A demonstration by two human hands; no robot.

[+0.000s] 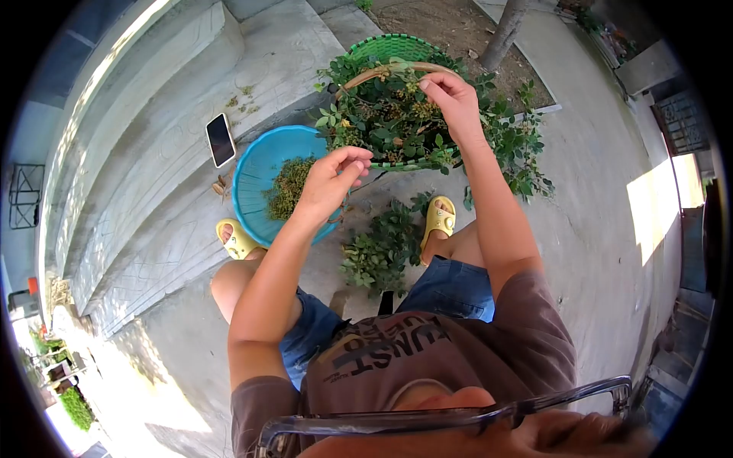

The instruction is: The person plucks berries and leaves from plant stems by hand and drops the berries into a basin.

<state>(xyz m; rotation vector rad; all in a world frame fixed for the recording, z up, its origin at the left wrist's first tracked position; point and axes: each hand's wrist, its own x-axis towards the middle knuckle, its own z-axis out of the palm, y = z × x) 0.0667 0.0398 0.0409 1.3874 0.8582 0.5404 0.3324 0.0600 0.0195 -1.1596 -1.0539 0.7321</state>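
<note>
A green woven basket [385, 47] with a brown curved handle [365, 78] is heaped with leafy branches [397, 130] bearing clusters of small greenish-brown berries. Over its right side, my right hand [456, 107] is closed in a pinch at a berry sprig [416, 90]. My left hand [330, 183] hovers between the basket and a blue basin [248, 172], its fingers curled in toward the thumb; what they hold, if anything, is too small to make out. In the basin lies a pile of picked berry clusters [289, 191], partly hidden by my left wrist.
A phone [221, 140] lies on the concrete step left of the basin, near scattered bits of berry stems [243, 99]. Cut leafy branches [378, 252] lie on the ground between my feet in yellow clogs [438, 221]. Behind the basket, a tree trunk [505, 34] rises from a soil bed.
</note>
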